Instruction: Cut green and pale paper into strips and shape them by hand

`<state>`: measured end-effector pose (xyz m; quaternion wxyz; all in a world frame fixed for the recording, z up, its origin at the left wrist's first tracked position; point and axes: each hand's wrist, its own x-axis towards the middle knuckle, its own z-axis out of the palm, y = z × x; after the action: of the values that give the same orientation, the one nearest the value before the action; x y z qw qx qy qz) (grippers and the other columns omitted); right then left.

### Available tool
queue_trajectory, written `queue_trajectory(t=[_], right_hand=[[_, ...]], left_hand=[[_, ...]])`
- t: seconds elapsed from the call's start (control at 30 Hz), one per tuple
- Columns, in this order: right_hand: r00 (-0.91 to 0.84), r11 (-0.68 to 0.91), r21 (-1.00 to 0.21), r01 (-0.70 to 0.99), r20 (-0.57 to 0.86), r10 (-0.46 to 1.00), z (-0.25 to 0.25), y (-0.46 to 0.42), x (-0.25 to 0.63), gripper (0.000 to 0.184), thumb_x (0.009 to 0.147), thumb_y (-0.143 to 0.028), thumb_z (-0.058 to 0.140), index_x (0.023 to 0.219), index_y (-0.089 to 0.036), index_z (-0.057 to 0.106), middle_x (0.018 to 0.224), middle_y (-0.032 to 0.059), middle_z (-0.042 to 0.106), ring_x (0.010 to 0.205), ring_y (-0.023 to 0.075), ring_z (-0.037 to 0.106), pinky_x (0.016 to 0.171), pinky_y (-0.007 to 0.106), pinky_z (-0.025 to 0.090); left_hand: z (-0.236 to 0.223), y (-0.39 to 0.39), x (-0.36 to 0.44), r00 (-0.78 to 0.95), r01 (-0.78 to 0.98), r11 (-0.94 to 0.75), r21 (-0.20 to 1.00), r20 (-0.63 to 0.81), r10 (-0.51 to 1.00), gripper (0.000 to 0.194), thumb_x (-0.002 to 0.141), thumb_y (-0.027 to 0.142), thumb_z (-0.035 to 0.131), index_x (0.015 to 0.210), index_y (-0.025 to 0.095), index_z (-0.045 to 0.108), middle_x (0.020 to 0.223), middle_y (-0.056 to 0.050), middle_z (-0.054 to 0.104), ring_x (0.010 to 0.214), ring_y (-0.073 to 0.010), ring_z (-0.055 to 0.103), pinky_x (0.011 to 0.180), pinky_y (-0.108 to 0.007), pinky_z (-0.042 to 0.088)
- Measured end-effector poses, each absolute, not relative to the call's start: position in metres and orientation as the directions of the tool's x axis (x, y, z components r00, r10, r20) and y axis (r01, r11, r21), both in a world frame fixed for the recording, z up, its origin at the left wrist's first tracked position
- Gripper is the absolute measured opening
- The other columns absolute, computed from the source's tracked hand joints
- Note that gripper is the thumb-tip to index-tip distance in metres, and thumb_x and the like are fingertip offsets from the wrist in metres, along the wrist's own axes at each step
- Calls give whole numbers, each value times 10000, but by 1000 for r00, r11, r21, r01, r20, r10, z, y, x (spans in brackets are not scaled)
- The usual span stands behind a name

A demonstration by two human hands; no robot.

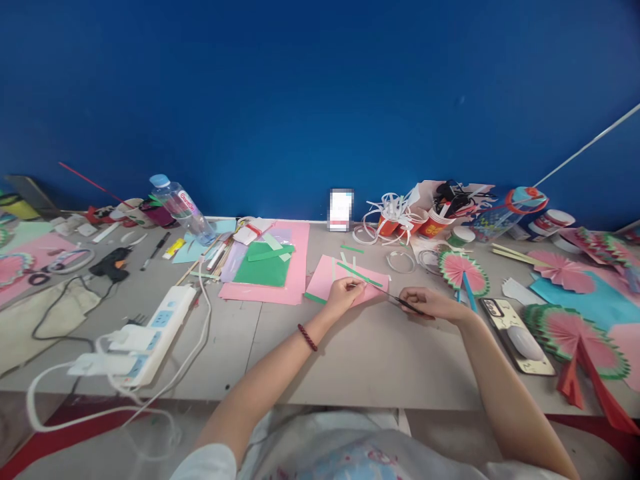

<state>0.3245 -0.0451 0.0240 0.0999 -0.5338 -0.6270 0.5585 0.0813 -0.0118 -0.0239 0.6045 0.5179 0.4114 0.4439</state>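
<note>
My right hand (pixel 427 303) is closed round the dark handles of a pair of scissors (pixel 384 292), whose thin blades point left. At the blade tips, my left hand (pixel 345 295) has its fingers pinched together. What sits between those fingers is too small to make out. Beneath the left hand lies a pink paper sheet (pixel 320 280) with a green edge strip at its lower left. A long green paper strip (pixel 353 269) lies slantwise across the sheet, just beyond the left fingertips. A shorter green strip (pixel 352 249) lies farther back, near pale slips of paper.
Green paper (pixel 260 272) rests on pink sheets at left. A power strip (pixel 163 327), glue gun (pixel 111 265) and tilted bottle (pixel 186 212) stand farther left. Paper cups (pixel 434 225), a watermelon-coloured paper fan (pixel 463 272) and a phone (pixel 503 327) under a mouse (pixel 525 343) occupy the right.
</note>
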Motion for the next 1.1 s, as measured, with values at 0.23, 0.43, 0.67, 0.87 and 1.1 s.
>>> queue_trajectory(t=[0.23, 0.43, 0.67, 0.87, 1.1], right_hand=[[-440, -184, -812, 553, -472, 764, 25, -42, 322, 400, 809, -568, 592, 806, -170, 551, 553, -46, 455, 417, 45, 315, 373, 194, 207], [-465, -188, -828, 529, -468, 752, 22, -39, 321, 384, 817, -548, 598, 826, -169, 541, 558, -50, 464, 405, 38, 308, 368, 187, 195], [-489, -223, -851, 475, -467, 737, 18, -39, 319, 379, 814, -538, 613, 806, -174, 507, 540, -56, 476, 391, 35, 308, 361, 185, 196], [-506, -245, -867, 433, -459, 731, 15, -41, 317, 375, 818, -534, 610, 797, -180, 487, 499, -71, 463, 376, 36, 302, 363, 186, 195], [-503, -256, -865, 431, -466, 728, 11, -41, 317, 387, 813, -546, 608, 803, -183, 474, 536, -54, 503, 375, 30, 320, 358, 182, 216]], left_hand=[[-23, -12, 81, 270, -107, 66, 992, -35, 962, 200, 717, 345, 663, 689, 148, 679, 726, -48, 685, 712, -163, 587, 697, -281, 430], [-22, -12, 82, 255, -106, 63, 992, -35, 966, 179, 713, 323, 665, 707, 146, 690, 760, -63, 703, 756, -177, 607, 727, -289, 442], [-21, -13, 81, 273, -103, 47, 994, -18, 962, 176, 718, 314, 658, 669, 146, 678, 710, -53, 687, 712, -171, 599, 689, -283, 436], [-23, -12, 81, 276, -95, 37, 995, -10, 961, 167, 725, 305, 645, 683, 146, 677, 737, -59, 688, 735, -175, 603, 717, -292, 442], [-22, -12, 81, 285, -105, 29, 994, 2, 959, 158, 717, 291, 639, 649, 149, 652, 694, -41, 663, 705, -165, 584, 708, -289, 440]])
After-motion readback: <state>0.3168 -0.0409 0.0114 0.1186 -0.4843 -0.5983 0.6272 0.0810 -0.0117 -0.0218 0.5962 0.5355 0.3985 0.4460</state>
